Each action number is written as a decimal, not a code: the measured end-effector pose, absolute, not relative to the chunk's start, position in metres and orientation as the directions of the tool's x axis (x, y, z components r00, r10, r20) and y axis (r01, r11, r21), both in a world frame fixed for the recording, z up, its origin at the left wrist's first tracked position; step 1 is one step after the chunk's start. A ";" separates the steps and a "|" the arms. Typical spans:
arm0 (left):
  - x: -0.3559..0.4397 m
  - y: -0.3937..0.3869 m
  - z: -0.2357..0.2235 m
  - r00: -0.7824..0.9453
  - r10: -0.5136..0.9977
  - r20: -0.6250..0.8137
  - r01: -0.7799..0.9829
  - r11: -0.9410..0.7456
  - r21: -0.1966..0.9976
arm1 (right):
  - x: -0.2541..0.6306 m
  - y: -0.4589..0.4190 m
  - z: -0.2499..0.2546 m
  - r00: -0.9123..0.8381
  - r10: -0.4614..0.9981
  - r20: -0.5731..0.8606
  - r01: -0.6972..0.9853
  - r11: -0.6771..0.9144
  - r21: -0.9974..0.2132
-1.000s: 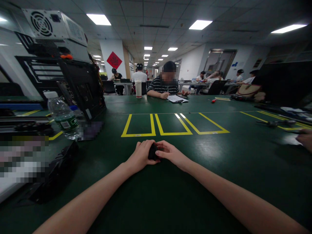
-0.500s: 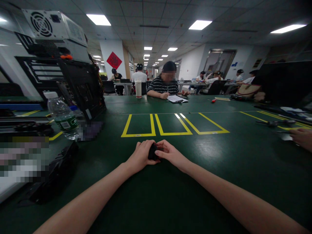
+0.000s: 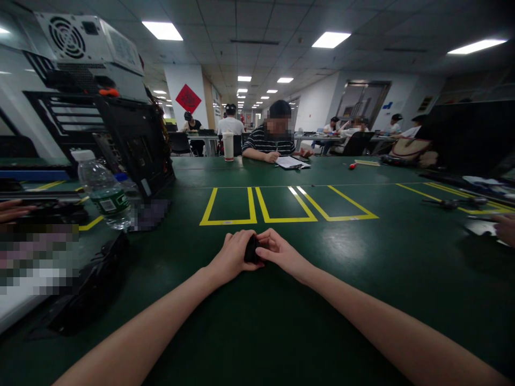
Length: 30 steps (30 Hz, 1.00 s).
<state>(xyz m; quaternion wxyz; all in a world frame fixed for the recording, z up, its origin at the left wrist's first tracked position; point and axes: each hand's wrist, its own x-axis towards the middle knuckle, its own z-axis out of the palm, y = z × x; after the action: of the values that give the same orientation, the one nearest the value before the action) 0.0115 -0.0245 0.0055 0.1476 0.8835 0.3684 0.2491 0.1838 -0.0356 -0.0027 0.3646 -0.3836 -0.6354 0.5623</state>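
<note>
Both my hands meet at the middle of the green table (image 3: 362,279), just in front of three yellow taped boxes (image 3: 281,206). My left hand (image 3: 233,256) is curled round a small black object (image 3: 251,250), and my right hand (image 3: 277,251) pinches the same object from the other side. The object rests on or just above the table top; most of it is hidden between my fingers, so I cannot name it.
A water bottle (image 3: 103,192) and an open black computer case (image 3: 120,139) with a power supply (image 3: 88,43) on top stand at the left. A person (image 3: 273,140) writes across the table. Other people's hands show at the far left (image 3: 12,210) and far right (image 3: 505,228) edges.
My hands hold still on the black object. A hand has come into view at the far left edge, and the hand at the far right has shifted slightly.
</note>
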 end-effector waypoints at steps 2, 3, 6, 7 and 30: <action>0.012 -0.024 0.004 0.590 0.733 0.340 0.589 -0.678 0.440 | 0.184 -0.035 -0.004 -0.431 0.902 0.022 0.088 0.066 -0.994; 0.011 -0.024 0.004 0.586 0.734 0.342 0.592 -0.677 0.438 | 0.184 -0.034 -0.004 -0.434 0.901 0.016 0.091 0.062 -0.994; 0.011 -0.025 0.006 0.615 0.720 0.322 0.578 -0.689 0.438 | 0.186 -0.033 -0.003 -0.466 0.885 0.024 0.078 0.068 -0.995; 0.010 -0.025 0.007 0.621 0.716 0.319 0.575 -0.693 0.436 | 0.186 -0.033 -0.002 -0.483 0.875 0.031 0.067 0.072 -0.995; 0.010 -0.021 0.001 0.605 0.716 0.348 0.583 -0.696 0.419 | 0.187 -0.033 0.000 -0.513 0.857 0.054 0.036 0.084 -0.996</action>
<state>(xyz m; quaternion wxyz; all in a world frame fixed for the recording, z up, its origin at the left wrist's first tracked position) 0.0104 -0.0212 0.0012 0.1326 0.8861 0.3663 0.2512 0.1871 -0.0330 0.0000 0.3524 -0.3453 -0.6464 0.5821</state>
